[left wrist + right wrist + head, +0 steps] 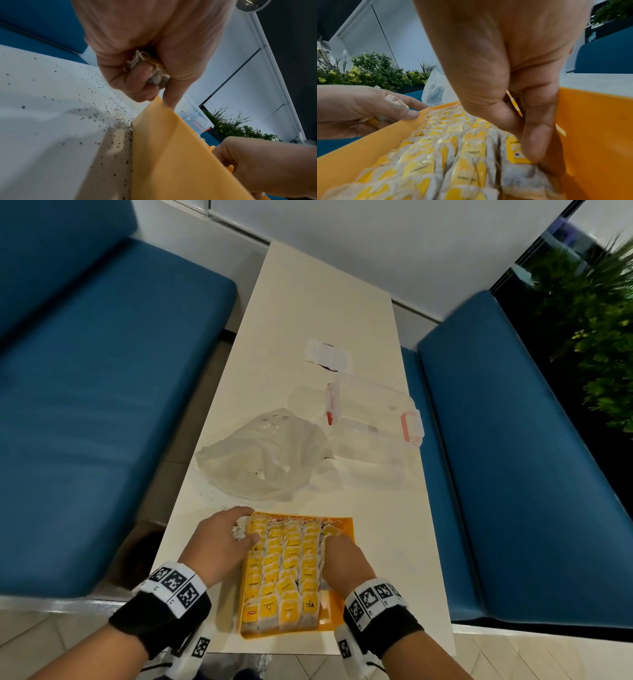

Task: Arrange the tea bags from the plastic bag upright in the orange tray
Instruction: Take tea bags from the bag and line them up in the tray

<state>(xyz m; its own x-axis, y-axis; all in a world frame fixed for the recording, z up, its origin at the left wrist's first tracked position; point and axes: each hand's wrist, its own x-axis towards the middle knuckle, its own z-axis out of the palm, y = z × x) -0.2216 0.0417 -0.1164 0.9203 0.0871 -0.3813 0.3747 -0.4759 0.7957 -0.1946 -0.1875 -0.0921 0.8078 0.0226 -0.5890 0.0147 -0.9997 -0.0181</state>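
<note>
Orange plastic is forming the tray that is sitting on the white table at its near end, and rows of yellow-tagged tea bags are standing upright inside it, filling all but a strip along the tray's right wall. The left hand is hovering at the tray's far left corner, its grip curling tightly round a small bunch of tea bags with strings poking out between the fingers, one fingertip touching the tray's rim. The right hand is reaching down into the tray beside the rightmost row, its thumb and fingers pinching narrowly on a tea bag there by its yellow tag. Just beyond the tray, the crumpled clear plastic bag is lying on the table, and to the right of that bag a clear lidded container with red latches is sitting. Farther beyond the tray a small white packet is lying flat. Dark tea specks are scattering over the table to the left of the tray. Blue benches are flanking the table, and green plants are standing to the tray's far right.
</note>
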